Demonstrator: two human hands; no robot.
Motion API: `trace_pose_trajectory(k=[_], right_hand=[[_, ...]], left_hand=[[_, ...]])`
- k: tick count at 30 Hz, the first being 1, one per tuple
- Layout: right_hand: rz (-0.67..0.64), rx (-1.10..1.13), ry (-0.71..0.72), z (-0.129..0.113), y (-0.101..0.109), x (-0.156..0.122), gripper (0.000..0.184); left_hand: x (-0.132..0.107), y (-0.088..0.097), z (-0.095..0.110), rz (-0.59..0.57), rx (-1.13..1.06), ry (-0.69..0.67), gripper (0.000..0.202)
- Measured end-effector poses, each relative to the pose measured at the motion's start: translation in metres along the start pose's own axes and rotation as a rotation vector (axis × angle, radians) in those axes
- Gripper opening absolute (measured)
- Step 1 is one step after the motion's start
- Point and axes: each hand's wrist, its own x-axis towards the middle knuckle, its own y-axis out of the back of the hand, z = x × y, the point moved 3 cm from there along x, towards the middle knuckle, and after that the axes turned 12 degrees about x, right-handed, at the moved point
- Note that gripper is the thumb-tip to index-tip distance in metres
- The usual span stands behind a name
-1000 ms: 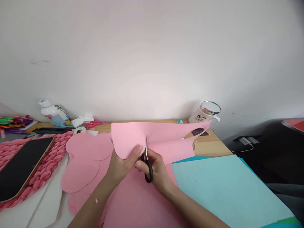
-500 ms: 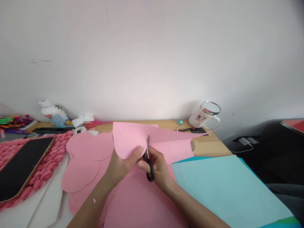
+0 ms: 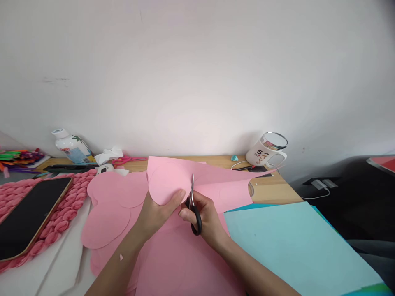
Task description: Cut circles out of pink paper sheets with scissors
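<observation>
Head view: my left hand (image 3: pixel 157 216) pinches pink paper (image 3: pixel 169 181); rightward, my right hand (image 3: pixel 207 218) grips black-handled scissors (image 3: pixel 194 209) (blades pointing away).

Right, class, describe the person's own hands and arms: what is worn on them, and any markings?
The left hand and right hand are ungloved. No sleeve, watch or bracelet shows on either forearm. A small pink scrap lies on the left one. Parts of both hands are hidden, so rings can't be ruled out.
</observation>
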Motion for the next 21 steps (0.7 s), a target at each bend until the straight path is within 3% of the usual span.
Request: trace_pose_trajectory(k=[5,14,21], right_hand=[[0.0,0.003,-0.021,-0.0004,-0.0006,-0.0006,0.028],[0.053,-0.035,-0.082,0.0026,0.0018,-0.0008,0.026],[0.056,-0.042,-0.077,0.0045,0.0017,-0.0013,0.028]], left_hand=[[0.0017,0.0009,-0.0034,-0.02,-0.038,0.03,0.022],[0.0031,0.004,-0.0068,0.056,-0.016,0.027,0.023],[0.0015,0.0022,-0.0052,0.05,0.037,0.029,0.035]])
